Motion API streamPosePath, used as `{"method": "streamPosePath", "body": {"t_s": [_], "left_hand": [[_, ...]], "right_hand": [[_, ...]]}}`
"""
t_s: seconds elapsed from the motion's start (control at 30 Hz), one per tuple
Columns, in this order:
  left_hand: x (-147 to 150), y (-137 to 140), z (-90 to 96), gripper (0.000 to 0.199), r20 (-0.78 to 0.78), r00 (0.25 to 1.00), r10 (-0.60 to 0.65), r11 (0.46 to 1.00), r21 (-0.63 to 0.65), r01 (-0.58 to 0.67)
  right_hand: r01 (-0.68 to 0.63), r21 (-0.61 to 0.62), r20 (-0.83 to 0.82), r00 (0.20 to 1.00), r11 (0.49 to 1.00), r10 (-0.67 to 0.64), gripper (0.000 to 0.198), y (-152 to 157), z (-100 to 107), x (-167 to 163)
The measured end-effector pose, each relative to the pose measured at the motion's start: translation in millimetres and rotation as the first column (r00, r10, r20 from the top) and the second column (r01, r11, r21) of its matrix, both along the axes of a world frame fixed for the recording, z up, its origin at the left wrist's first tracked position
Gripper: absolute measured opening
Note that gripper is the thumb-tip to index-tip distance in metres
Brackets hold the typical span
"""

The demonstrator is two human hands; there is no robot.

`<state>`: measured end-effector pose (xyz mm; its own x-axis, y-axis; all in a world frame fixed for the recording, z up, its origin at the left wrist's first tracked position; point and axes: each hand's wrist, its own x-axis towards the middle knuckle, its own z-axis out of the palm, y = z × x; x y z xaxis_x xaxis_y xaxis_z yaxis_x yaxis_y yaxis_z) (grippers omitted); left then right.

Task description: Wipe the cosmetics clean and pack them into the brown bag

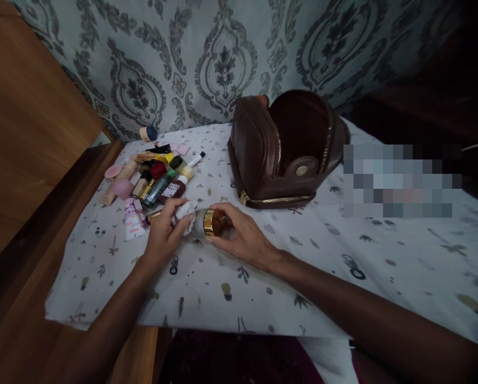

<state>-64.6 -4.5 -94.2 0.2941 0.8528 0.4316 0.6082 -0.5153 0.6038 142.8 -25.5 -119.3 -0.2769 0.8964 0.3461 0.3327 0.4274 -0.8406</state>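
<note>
Between my two hands lies a bottle [199, 223] on its side, with a clear or pale body and a shiny gold cap [212, 223] pointing right. My right hand [241, 234] is closed round the cap end, thumb below and fingers above. A crumpled white tissue or cloth [186, 213] is in my left hand [167, 229], pressed against the other end of the bottle. Just left of that hand sit a white and pink tube [134, 218] and a dark red bottle with a white cap [173, 189].
A brown leather bag [258, 154] with gold zips stands unzipped behind my right hand. Several cosmetics, among them a green bottle [159, 188] and a pink round item [122, 189], crowd the left of the patterned white cloth [207, 298]. A wooden panel [31, 117] rises at left.
</note>
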Motion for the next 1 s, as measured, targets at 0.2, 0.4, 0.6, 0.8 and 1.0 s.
{"method": "streamPosePath", "body": {"t_s": [0.2,0.4,0.6,0.8,1.0], "left_hand": [[14.9,-11.4,-5.1,0.024,-0.165,0.959,-0.229,0.874,0.400,0.277],[14.2,-5.0,-5.8,0.021,-0.148,0.979,-0.137,0.905,0.384,0.184],[2.4,1.8,-7.6,0.015,-0.104,0.994,-0.023,0.966,0.254,0.049],[5.5,-3.3,-8.5,0.017,-0.124,0.992,-0.034,0.931,0.358,0.076],[16.4,-12.2,-8.3,0.031,-0.225,0.966,-0.129,0.857,0.466,0.222]], "right_hand": [[0.034,0.175,0.038,0.998,0.984,-0.041,0.045,1.7,-9.0,1.2],[0.029,0.158,0.034,0.999,0.987,-0.034,0.048,2.0,-7.4,3.7],[-0.018,0.146,0.031,0.999,0.989,0.014,0.059,2.4,-8.4,4.0],[-0.037,0.183,0.036,0.999,0.982,0.031,0.059,3.7,-10.3,5.7],[-0.006,0.152,0.032,0.999,0.988,0.001,0.050,3.3,-7.6,6.6]]}}
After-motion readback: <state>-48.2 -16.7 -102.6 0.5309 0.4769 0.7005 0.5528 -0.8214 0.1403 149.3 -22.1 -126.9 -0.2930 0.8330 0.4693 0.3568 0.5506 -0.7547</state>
